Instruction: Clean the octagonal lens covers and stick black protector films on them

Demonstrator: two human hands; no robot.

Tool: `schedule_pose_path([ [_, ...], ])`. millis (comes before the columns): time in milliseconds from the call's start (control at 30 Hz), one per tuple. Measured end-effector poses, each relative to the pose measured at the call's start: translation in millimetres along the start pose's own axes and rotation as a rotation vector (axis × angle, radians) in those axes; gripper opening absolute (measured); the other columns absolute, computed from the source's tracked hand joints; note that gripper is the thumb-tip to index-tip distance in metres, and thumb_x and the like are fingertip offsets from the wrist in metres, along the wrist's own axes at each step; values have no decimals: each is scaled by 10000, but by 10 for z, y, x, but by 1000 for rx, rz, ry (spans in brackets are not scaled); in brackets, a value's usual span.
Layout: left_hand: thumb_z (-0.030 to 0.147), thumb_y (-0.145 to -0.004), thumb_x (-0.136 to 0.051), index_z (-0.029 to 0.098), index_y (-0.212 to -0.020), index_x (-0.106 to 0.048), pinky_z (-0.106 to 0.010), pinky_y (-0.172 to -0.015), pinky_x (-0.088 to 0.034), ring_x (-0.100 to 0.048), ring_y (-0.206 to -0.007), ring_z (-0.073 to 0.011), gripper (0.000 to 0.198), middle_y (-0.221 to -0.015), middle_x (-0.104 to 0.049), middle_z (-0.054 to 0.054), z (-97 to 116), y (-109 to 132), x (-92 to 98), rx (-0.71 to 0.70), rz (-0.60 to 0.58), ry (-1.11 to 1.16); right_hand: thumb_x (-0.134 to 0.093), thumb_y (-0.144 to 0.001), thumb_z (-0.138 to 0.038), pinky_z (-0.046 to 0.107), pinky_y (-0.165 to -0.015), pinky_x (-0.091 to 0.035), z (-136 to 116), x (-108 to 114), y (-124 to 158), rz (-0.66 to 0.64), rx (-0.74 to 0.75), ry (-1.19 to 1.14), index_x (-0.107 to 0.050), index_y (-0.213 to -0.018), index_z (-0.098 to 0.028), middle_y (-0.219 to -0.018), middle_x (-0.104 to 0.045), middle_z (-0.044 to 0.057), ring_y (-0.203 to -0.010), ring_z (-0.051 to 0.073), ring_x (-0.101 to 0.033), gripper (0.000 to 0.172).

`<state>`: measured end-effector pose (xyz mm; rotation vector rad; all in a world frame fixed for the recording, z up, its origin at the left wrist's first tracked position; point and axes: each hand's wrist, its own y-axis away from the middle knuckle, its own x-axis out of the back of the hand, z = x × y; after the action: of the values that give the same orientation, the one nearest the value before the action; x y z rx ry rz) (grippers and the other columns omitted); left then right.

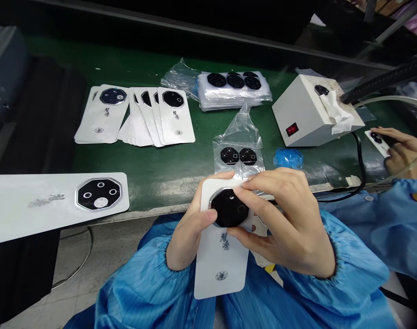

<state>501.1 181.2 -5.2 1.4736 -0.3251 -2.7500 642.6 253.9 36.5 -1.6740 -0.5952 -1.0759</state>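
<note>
Most of the top half is taken up by the green surface [160, 155]. One large cover [30, 205] is seen at lower left, cut off by the frame edge, with an octagonal camera ring and four round openings showing.

Fanned covers [143, 116] are spread at upper left. About six can be counted, but most of each is hidden by the overlap, so that number can't be nailed down.

One white box [304, 114] with a red switch is parked at upper right, and a tissue is stuffed on top. One bagged stack [234, 89] is found at top centre. Three black pieces are visible on its top sheet, but how many sheets are underneath can't be told.

One white cover [222, 260] is held at bottom centre, just off the near edge of the surface and over blue sleeves. It's gripped at its left edge by the left hand [189, 228]. The thumb is pressed against the rim of the one black octagon [229, 214], and the other fingers are hidden behind.

The right hand [290, 219] is curled in from the right. Its fingers [259, 189] are closed toward the thumb and clamped on that octagon, top and bottom.

One small bag [238, 155] with two black pieces is seen just above the hands, and one blue wad [288, 158] lies just right of it. Another person's hand [400, 151] is cut off at the right edge, and a small white part is held in it.
</note>
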Motion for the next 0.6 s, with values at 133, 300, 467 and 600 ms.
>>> schedule_pose_path([
  [133,253,-779,-528,277,-1169,-524,-338,-750,-469,-630,-858,-216,390,-1067,-652,-19,-3,0,12,4,9,-19,-641,-794,-309,451,-771,-468,-3,3,-3,-4,-1,-12,-584,-996,-122,-970,-627,112,-917,258,-596,281],
  [300,209,-785,-500,267,-1171,-534,-323,-781,-461,-627,-946,-228,392,-1101,-656,-18,2,-1,10,-36,-33,-21,-646,-801,-305,441,-782,-470,2,10,-7,-24,-6,-38,-590,-1002,-112,-967,-638,112,-934,253,-588,284],
  [467,219,-786,-511,279,-1170,-528,-311,-732,-471,-632,-925,-223,389,-1052,-669,-9,12,14,5,-12,-16,11,-642,-809,-336,443,-801,-484,3,10,8,-11,-22,-70,-581,-1041,-130,-1001,-620,115,-963,258,-580,317],
  [600,236,-778,-530,286,-1162,-521,-313,-715,-476,-636,-897,-221,387,-1035,-663,-10,17,23,1,4,-5,30,-654,-800,-341,450,-812,-483,0,8,14,2,-27,-76,-588,-1036,-135,-1006,-609,111,-970,263,-582,320],
])
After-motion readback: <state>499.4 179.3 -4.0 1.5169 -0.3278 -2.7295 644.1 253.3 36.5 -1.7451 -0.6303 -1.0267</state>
